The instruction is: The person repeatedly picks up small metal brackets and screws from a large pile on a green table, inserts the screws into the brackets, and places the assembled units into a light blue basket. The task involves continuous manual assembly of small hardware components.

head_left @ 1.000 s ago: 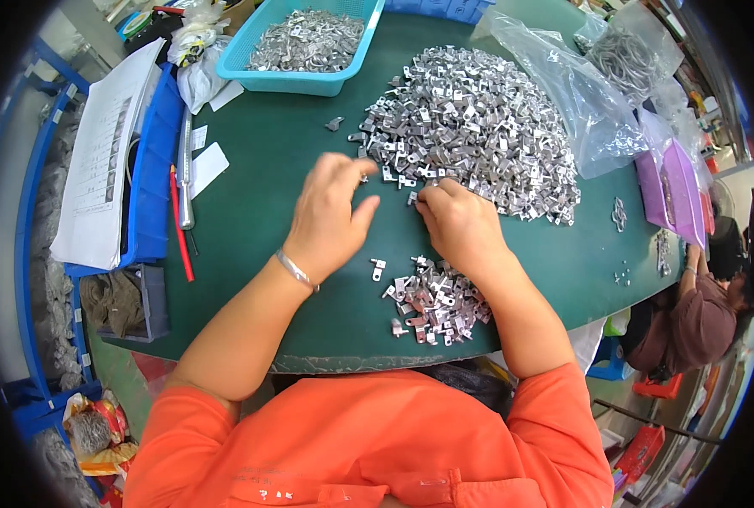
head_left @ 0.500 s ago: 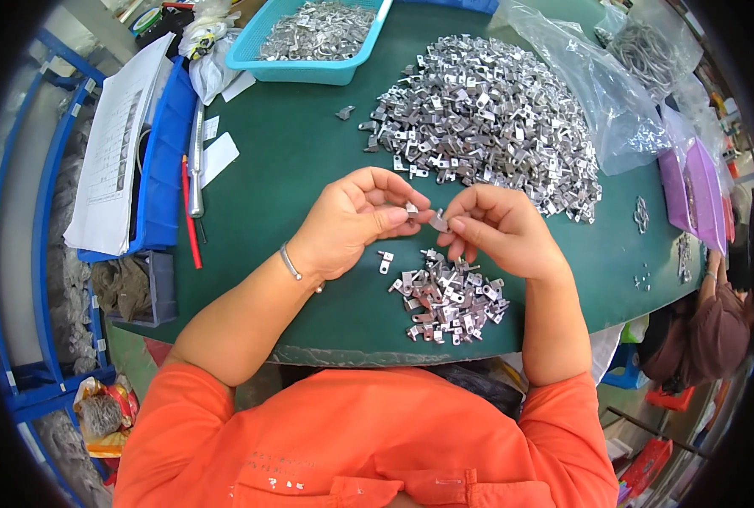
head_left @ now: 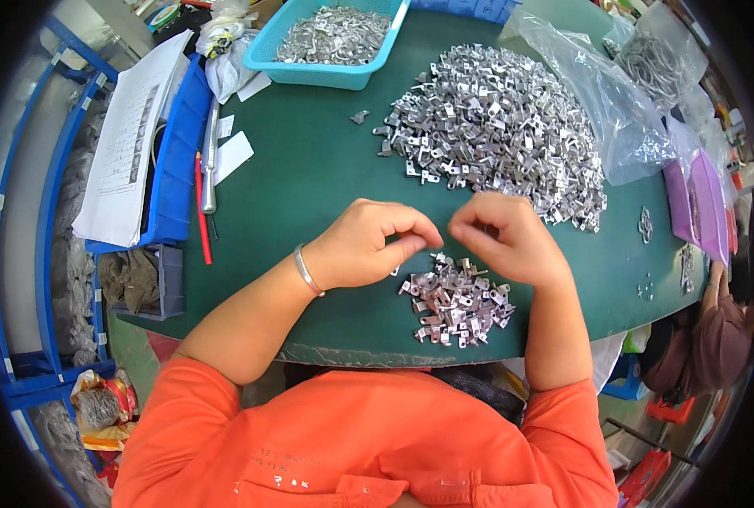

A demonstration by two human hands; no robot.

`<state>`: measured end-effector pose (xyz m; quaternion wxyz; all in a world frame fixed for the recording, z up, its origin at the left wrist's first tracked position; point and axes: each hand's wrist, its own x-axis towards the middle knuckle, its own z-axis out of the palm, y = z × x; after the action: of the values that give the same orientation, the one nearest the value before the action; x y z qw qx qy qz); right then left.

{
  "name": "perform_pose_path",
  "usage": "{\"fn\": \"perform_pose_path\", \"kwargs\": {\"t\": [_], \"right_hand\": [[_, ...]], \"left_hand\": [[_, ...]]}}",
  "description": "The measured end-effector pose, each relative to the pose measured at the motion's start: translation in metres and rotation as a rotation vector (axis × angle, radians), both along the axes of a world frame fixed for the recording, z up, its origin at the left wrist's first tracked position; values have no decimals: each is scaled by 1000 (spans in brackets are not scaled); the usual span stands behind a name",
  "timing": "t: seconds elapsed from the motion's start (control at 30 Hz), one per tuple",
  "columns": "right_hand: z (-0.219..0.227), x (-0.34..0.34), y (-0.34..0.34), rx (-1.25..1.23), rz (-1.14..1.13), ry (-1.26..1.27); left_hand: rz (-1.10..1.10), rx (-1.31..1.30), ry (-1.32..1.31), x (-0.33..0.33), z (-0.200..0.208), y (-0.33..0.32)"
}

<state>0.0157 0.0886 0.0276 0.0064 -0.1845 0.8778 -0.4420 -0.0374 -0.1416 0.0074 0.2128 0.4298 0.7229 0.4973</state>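
Note:
My left hand [head_left: 364, 245], with a silver bangle at its wrist, hovers at the upper left of a small pile of bent metal brackets [head_left: 460, 303]. Its thumb and forefinger curl close together, and what they hold, if anything, is hidden. Just above the pile's upper right is my right hand [head_left: 517, 241], palm down with fingers bent inward. Its fingertips point at the left hand's, a short gap apart; no part shows clearly in them. Beyond both hands spreads a much larger heap of similar metal brackets [head_left: 500, 127] on the green tabletop [head_left: 309, 165].
A turquoise basket [head_left: 309, 74] of metal parts stands at the back. To the left are a blue bin [head_left: 178, 169] with papers, a red pencil [head_left: 202, 212] and a metal tool [head_left: 210, 169]. Clear plastic bags [head_left: 618, 127] and a purple tray [head_left: 701, 203] lie right, near another person [head_left: 712, 343].
Both hands have dropped toward the small pile and turned palm down. The bracket that showed in each hand's fingers is now out of sight. The view has shifted slightly.

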Motion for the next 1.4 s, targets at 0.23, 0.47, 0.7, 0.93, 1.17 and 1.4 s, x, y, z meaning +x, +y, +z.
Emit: {"fn": "perform_pose_path", "kwargs": {"t": [0.23, 0.47, 0.7, 0.93, 1.17, 1.4], "right_hand": [[-29, -18, -29, 360, -187, 305], [-30, -12, -23, 316, -158, 321], [-17, 1, -14, -354, -224, -226], [-5, 5, -6, -411, 49, -178], [-20, -4, -18, 18, -61, 189], [-41, -16, -33, 119, -197, 275]], "left_hand": [[430, -87, 576, -17, -27, 21], [432, -36, 248, -7, -20, 19], [316, 316, -1041, -4, -13, 6], [90, 161, -977, -13, 0, -5], [422, -67, 235, -1, -9, 11], [486, -74, 525, -7, -28, 23]]}}
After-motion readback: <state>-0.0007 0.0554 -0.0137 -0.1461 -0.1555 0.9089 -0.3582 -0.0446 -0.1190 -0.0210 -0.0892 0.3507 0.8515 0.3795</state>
